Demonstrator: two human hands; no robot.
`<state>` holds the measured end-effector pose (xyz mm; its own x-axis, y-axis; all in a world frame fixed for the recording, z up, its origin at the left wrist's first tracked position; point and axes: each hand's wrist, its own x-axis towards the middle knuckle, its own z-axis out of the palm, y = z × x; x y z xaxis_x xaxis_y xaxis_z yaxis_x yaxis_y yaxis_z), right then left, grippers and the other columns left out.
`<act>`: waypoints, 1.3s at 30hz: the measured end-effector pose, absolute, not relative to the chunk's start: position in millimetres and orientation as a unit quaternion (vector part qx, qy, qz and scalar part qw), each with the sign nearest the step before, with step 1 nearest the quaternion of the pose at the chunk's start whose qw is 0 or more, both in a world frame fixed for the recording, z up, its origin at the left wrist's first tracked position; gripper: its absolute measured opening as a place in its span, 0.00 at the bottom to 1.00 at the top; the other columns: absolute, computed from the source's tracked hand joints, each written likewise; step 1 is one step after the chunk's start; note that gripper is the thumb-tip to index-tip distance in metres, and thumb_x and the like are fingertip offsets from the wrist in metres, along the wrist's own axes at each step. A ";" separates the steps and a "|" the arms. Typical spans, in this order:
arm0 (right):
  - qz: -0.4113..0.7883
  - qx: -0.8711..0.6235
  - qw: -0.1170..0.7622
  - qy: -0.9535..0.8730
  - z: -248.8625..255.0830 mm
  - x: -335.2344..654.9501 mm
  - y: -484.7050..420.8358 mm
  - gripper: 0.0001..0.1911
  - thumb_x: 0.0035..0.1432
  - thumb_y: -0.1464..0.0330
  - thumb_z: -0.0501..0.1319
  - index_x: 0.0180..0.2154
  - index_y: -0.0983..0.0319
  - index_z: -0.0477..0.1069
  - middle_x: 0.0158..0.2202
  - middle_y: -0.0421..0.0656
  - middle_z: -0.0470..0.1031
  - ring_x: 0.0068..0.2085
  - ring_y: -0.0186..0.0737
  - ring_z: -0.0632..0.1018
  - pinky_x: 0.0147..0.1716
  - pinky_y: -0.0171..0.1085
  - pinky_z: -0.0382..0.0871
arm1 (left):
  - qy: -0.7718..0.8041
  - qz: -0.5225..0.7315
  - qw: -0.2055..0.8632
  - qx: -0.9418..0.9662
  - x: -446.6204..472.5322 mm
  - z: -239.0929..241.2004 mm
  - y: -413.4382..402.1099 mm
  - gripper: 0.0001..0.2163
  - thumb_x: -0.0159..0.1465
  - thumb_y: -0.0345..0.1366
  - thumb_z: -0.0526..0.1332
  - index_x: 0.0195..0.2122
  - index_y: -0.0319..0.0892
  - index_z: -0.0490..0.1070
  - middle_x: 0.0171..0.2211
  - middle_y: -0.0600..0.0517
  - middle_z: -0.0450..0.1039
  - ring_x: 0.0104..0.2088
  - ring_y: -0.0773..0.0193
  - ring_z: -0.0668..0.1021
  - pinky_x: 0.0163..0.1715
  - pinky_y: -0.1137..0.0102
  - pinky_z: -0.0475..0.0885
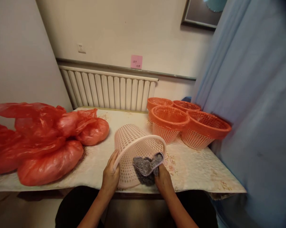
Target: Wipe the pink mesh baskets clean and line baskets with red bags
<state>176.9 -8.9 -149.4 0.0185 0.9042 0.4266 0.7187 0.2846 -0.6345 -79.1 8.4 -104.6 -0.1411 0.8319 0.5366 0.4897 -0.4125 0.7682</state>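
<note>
A pale pink plastic mesh wastebasket (127, 137) lies tilted on its side on the table, its open mouth facing me. My left hand (111, 174) grips the rim at the left, thumb inside and fingers outside. In my right hand (164, 180) is a bunched grey cloth (145, 166) with a light edge, held at the basket's mouth near the right side of the rim. The fingers of that hand are partly hidden by the cloth.
Several baskets lined with red bags (170, 118) stand at the table's back right. Knotted, filled red plastic bags (51, 161) lie on the left. A flower-patterned cloth covers the table (192, 171). Behind are a white radiator (109, 88) and a blue curtain (254, 95) on the right.
</note>
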 end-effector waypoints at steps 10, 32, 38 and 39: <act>0.130 -0.516 0.202 -0.822 -158.7 105.3 15.4 0.32 0.49 0.74 0.59 0.57 0.53 0.63 0.63 0.46 0.57 0.62 0.54 0.58 0.56 0.52 0.56 | 0.589 0.488 0.160 0.624 -84.2 -137.7 -21.9 0.23 0.61 0.39 0.52 0.56 0.34 0.60 0.53 0.36 0.67 0.54 0.49 0.71 0.55 0.51 0.65; 0.222 -0.412 0.440 -0.766 -130.5 57.5 5.2 0.09 0.54 0.72 0.58 0.38 0.61 0.71 0.39 0.43 0.73 0.40 0.38 0.72 0.40 0.36 0.66 | 0.543 0.488 0.295 0.617 -79.9 -152.6 -42.9 0.13 0.62 0.44 0.53 0.39 0.42 0.71 0.37 0.47 0.77 0.40 0.54 0.78 0.43 0.63 0.72; 0.019 -0.490 0.235 -0.839 -162.8 117.5 28.8 0.11 0.60 0.72 0.54 0.38 0.58 0.74 0.39 0.45 0.72 0.41 0.43 0.68 0.40 0.39 0.63 | 0.553 0.478 0.278 0.624 -81.1 -140.4 -44.3 0.11 0.61 0.44 0.54 0.31 0.43 0.68 0.28 0.52 0.73 0.31 0.60 0.76 0.32 0.70 0.71; 0.016 -0.502 0.235 -0.832 -163.8 126.1 34.3 0.11 0.59 0.73 0.54 0.37 0.58 0.74 0.39 0.46 0.72 0.41 0.43 0.68 0.40 0.39 0.62 | 0.551 0.475 0.272 0.630 -78.9 -136.3 -42.8 0.11 0.61 0.44 0.54 0.28 0.43 0.67 0.25 0.54 0.71 0.28 0.62 0.74 0.29 0.71 0.70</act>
<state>126.1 34.3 -163.8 -0.3857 0.8427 0.3757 0.8277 0.4959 -0.2626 -78.9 -42.8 -136.3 -0.0578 0.9523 0.2997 0.4357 -0.2460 0.8658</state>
